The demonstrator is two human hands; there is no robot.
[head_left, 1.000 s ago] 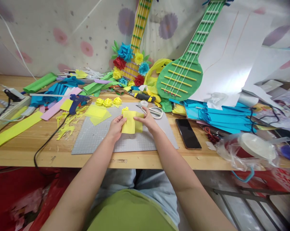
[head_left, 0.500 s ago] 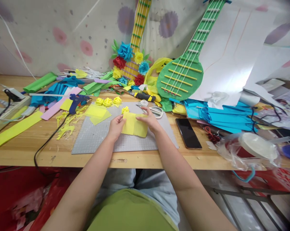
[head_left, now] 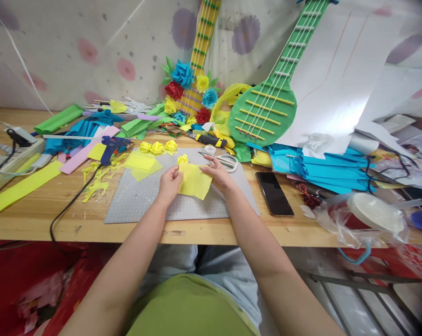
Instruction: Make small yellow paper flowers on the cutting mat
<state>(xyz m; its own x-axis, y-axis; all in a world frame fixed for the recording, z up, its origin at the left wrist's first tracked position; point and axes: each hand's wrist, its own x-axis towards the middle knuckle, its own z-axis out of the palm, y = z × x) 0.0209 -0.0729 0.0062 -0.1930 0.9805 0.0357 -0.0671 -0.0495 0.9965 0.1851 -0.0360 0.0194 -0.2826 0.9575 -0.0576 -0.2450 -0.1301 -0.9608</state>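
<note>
Yellow paper sheet held just over the grey cutting mat — pinched at its left edge by the left hand and at its top right corner by the right hand, fingertips of both closed on it. Best kept taut and level, with a light grip, to spare it creases. Scissors just behind, phone to the right, glue gun at left — all on a cluttered wooden table against a flowered cloth wall.

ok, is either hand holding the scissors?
No, the scissors lie on the grey mat just beyond the right hand, and both it and the left hand grip the yellow paper.
</note>
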